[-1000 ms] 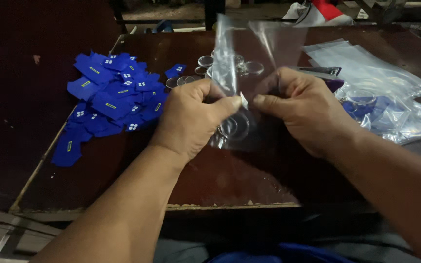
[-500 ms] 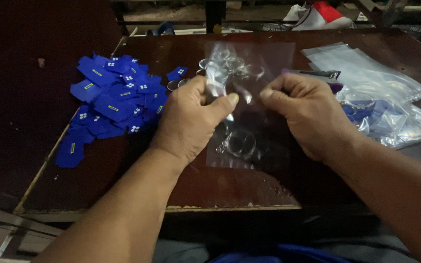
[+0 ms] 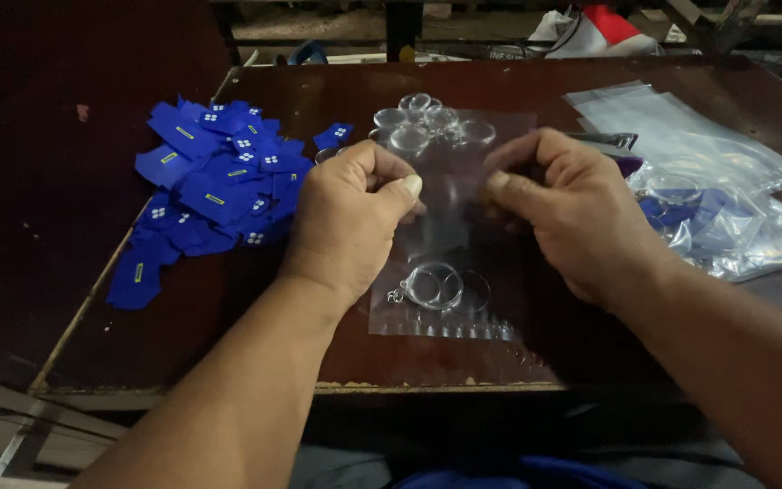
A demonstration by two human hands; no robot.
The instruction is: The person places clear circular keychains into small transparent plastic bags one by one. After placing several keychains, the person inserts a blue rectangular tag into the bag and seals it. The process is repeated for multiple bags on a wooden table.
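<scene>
My left hand (image 3: 350, 217) and my right hand (image 3: 572, 213) both pinch a small clear plastic bag (image 3: 450, 263) that lies flat over the dark wooden table (image 3: 228, 308). The fingers grip it near its upper half, thumbs facing each other. Inside the bag's lower end sit clear round discs with a small metal ring (image 3: 436, 287). More clear round discs (image 3: 427, 122) lie loose on the table just beyond the bag.
A heap of blue cloth tags (image 3: 214, 181) spreads at the left. A stack of clear bags (image 3: 681, 136) and filled bags with blue contents (image 3: 726, 226) lie at the right. The table's front edge (image 3: 319, 388) runs below my wrists.
The bag was held upright in the air; it has come down and now lies flat on the table. Both hands lowered with it and keep their grip.
</scene>
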